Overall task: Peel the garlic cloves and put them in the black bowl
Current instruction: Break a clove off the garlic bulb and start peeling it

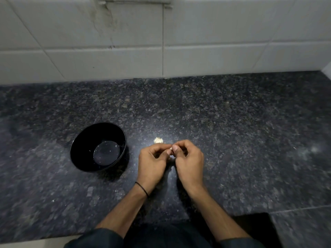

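A black bowl (86, 145) stands on the dark granite counter, left of my hands; nothing shows inside it but a few specks. My left hand (152, 161) and my right hand (188, 161) meet at their fingertips, both pinched on a small pale garlic clove (171, 148) that is mostly hidden by the fingers. A whitish garlic piece (158, 140) lies on the counter just beyond my left fingertips. A thin black band circles my left wrist.
The speckled granite counter (232, 131) runs wide to both sides. A white tiled wall (161, 42) rises behind it. The counter's front edge is at the bottom, next to my dark sleeves.
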